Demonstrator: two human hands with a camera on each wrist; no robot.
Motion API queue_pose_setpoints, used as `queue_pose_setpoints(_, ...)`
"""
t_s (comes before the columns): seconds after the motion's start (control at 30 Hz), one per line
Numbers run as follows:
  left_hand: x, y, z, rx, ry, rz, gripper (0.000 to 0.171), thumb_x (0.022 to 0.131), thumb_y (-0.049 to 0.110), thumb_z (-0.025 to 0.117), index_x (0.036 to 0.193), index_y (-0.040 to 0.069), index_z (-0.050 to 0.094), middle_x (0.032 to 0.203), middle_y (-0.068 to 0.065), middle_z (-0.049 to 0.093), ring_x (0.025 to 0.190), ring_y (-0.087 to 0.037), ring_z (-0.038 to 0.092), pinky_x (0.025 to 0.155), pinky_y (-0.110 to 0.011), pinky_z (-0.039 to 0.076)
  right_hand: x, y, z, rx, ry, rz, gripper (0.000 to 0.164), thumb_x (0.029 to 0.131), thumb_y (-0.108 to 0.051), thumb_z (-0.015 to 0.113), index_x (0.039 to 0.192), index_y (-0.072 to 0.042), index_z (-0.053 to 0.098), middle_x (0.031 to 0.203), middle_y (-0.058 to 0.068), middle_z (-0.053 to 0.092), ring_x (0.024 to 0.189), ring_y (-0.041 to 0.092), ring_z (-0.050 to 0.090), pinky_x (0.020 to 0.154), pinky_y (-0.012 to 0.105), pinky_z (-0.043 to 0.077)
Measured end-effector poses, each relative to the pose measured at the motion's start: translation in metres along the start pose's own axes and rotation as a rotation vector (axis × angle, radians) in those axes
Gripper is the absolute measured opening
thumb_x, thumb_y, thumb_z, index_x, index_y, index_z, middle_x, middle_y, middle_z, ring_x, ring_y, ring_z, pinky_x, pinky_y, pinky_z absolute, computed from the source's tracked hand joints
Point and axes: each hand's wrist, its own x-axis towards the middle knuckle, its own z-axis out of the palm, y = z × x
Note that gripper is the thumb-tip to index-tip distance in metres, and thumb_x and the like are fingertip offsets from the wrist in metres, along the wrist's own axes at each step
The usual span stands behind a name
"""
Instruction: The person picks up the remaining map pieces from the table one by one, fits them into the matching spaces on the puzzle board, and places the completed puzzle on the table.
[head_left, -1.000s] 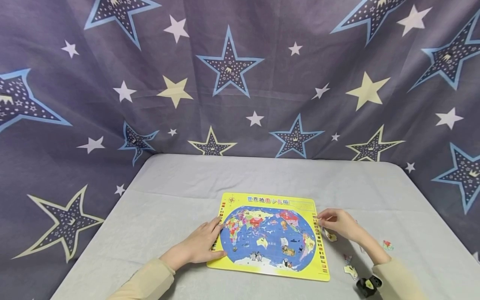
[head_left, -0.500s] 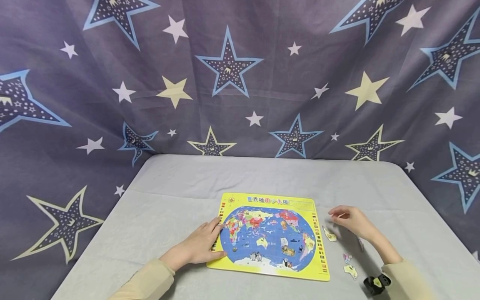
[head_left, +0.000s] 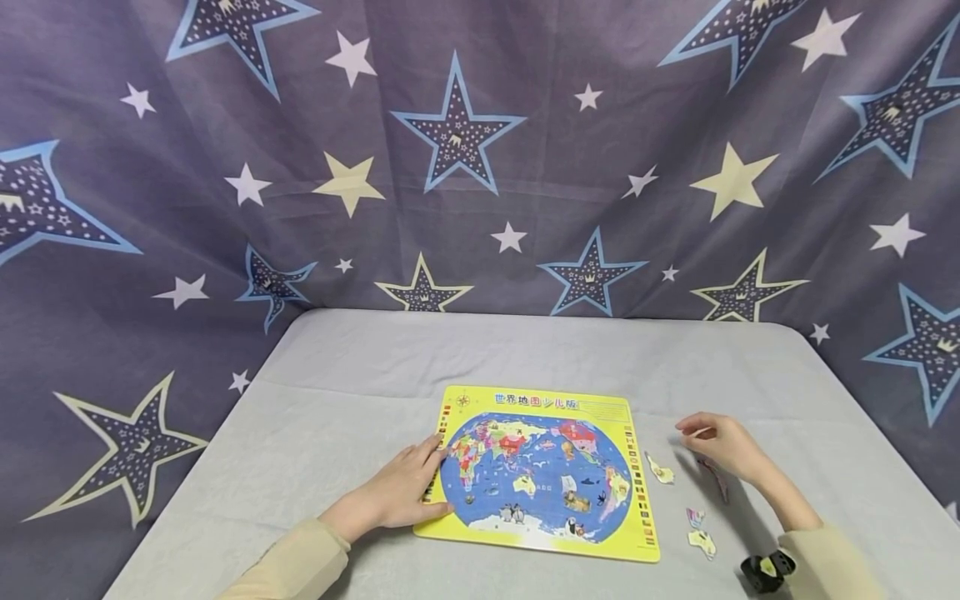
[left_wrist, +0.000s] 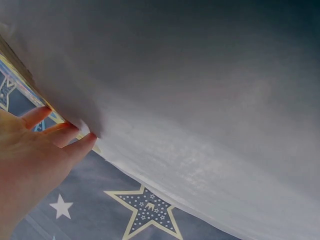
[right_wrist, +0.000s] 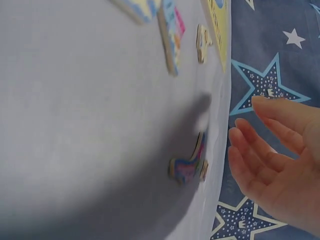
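A yellow-bordered world-map puzzle board (head_left: 480, 536) lies flat on the table. My left hand (head_left: 397, 487) rests on its left edge, fingers stretched along the border and thumb near the lower corner. In the left wrist view, those fingertips (left_wrist: 90, 137) meet the board's edge. Right of the board, my right hand (head_left: 723, 446) hovers over the cloth, thumb and fingers loosely bent and apart, holding nothing. Beneath and beside it lie a long purplish puzzle piece (head_left: 716, 481) and a pale yellow puzzle piece (head_left: 661, 469). The right wrist view shows a pink-and-blue puzzle piece (right_wrist: 186, 167) below the hand.
Nearer the front lie a small pink-and-blue puzzle piece (head_left: 695, 517) and a pale puzzle piece (head_left: 702, 544). A black camera (head_left: 767, 572) sits on the right wrist. Grey cloth covers the table (head_left: 337, 375); a dark star-patterned curtain (head_left: 525, 250) hangs behind it.
My right hand has drawn back from the board's right edge, moving rightward over the loose pieces. The left hand and the board have stayed put.
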Motion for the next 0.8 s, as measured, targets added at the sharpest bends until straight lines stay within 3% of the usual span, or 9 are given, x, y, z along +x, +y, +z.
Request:
queue_pose_setpoints(0.27, 0.000, -0.001, 0.003, -0.002, -0.006, 0.004, 0.083, 0.078, 0.061, 0.046, 0.134, 0.001, 0.032, 0.141, -0.020, 0.022, 0.129, -0.030, 0.024, 0.104, -0.046, 0.023, -0.006, 0.009, -0.002, -0.027, 0.010, 0.045, 0.020, 0.077, 0.000, 0.062, 0.096, 0.006, 0.061, 0.093, 0.020, 0.062, 0.080, 0.028, 0.058, 0.060, 0.026, 0.048)
queue_pose_setpoints(0.5, -0.001, -0.001, 0.002, 0.004, 0.005, 0.008, 0.082, 0.079, 0.060, 0.047, 0.134, 0.001, 0.032, 0.141, -0.020, 0.022, 0.129, -0.030, 0.025, 0.104, -0.045, 0.023, -0.009, 0.016, -0.005, -0.068, 0.027, 0.057, 0.023, 0.075, -0.002, 0.065, 0.098, 0.005, 0.062, 0.093, 0.021, 0.061, 0.082, 0.033, 0.057, 0.066, 0.038, 0.048)
queue_pose_setpoints(0.8, 0.000, 0.000, 0.001, 0.008, 0.004, 0.006, 0.082, 0.078, 0.060, 0.047, 0.133, 0.001, 0.032, 0.141, -0.020, 0.023, 0.129, -0.030, 0.025, 0.103, -0.045, 0.024, -0.007, 0.020, -0.008, -0.089, 0.028, 0.049, 0.028, 0.073, -0.002, 0.066, 0.098, 0.007, 0.061, 0.094, 0.024, 0.060, 0.083, 0.035, 0.057, 0.068, 0.042, 0.048)
